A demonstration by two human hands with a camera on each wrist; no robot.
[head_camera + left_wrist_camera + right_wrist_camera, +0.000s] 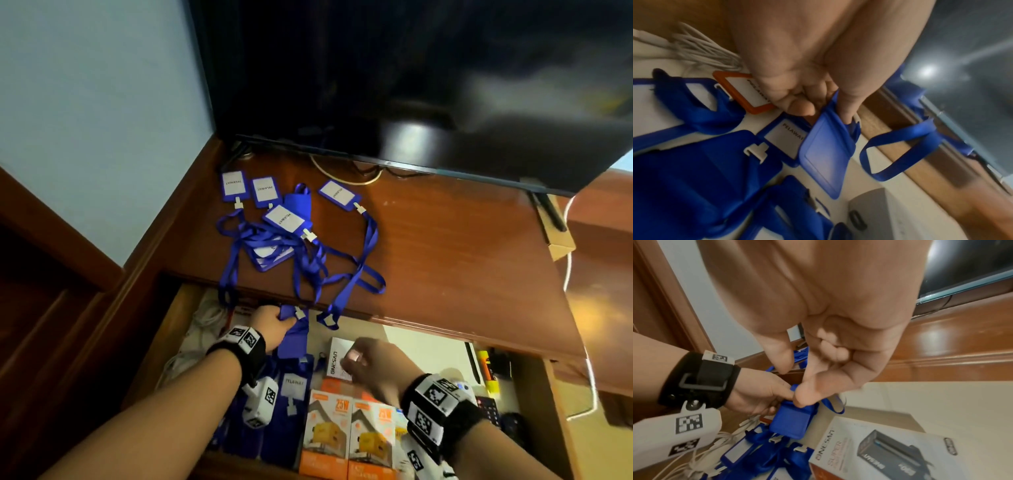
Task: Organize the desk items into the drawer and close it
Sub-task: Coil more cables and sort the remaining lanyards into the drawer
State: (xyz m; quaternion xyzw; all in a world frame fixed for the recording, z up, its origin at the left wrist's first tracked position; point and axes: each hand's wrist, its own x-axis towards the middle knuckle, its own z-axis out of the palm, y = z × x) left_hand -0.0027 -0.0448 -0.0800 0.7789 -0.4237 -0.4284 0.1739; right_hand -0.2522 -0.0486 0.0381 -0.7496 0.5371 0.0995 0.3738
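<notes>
Over the open drawer (171, 329), my left hand (274, 323) pinches the top of a blue badge holder (295, 337) between thumb and fingers (846, 112); the holder (824, 154) hangs tilted above other blue badges (294, 387) lying in the drawer. Its lanyard (900, 149) still trails over the desk edge. Several more blue badges (284, 219) with tangled lanyards (308, 263) lie on the desk top (445, 257). To the right, my right hand (359, 359) hovers above a white box (337, 359), fingers curled, holding nothing (795, 382).
The drawer also holds orange charger boxes (329, 431), white cables (205, 322), an orange-framed badge (748, 94) and markers (489, 373) at the right. A dark TV (411, 85) stands at the back of the desk. A cardboard box (558, 240) lies under its right foot.
</notes>
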